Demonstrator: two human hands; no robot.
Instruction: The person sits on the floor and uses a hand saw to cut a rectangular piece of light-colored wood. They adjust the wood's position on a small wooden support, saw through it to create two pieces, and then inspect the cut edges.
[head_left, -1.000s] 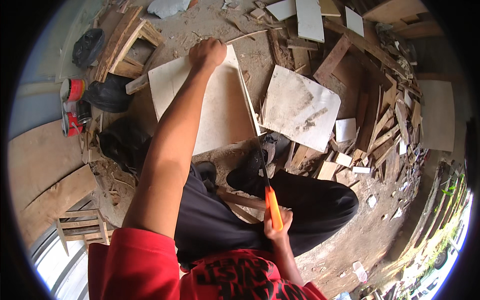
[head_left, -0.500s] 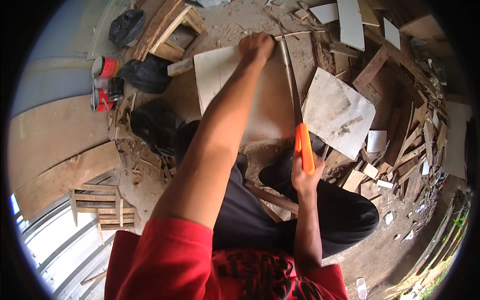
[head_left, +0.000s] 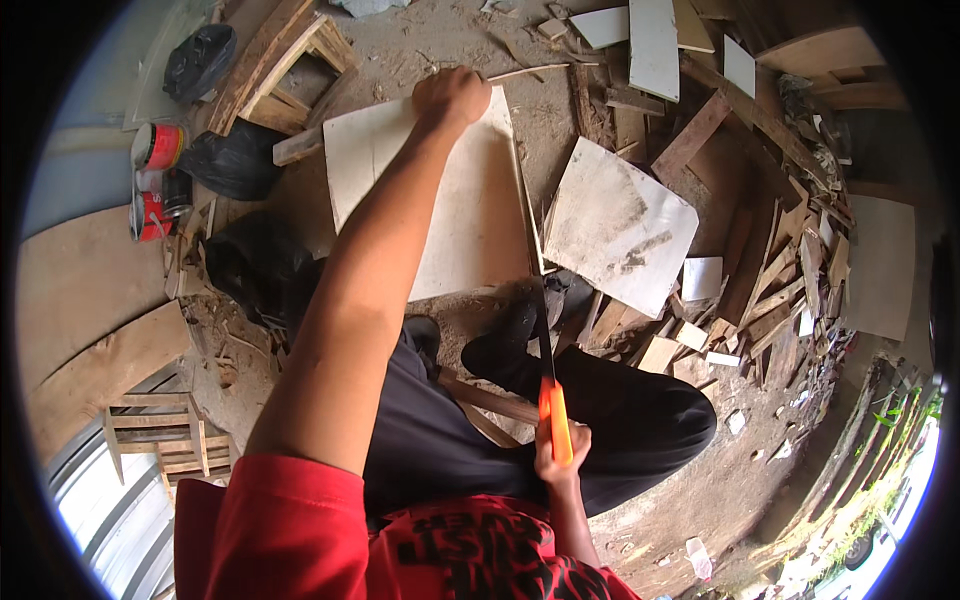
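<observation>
1. On the dirt floor [head_left: 470,30]: pale board [head_left: 450,215] lies flat, beside a stained white panel [head_left: 618,225].
2. Left hand [head_left: 450,97] is fisted, pressing on the board's far edge.
3. Right hand [head_left: 558,465] is wrapped around the orange handle of a handsaw [head_left: 545,340]; the blade runs along the board's right edge.
4. Red cans [head_left: 155,175] sit well left.

Two small cylindrical tins stand at the far left beside a grey wall — an upper red tin [head_left: 157,146] with a pale lid and a lower red-and-white labelled tin [head_left: 150,213]. A black plastic bag [head_left: 236,164] lies just right of them — another black bag [head_left: 199,58] lies above.
</observation>
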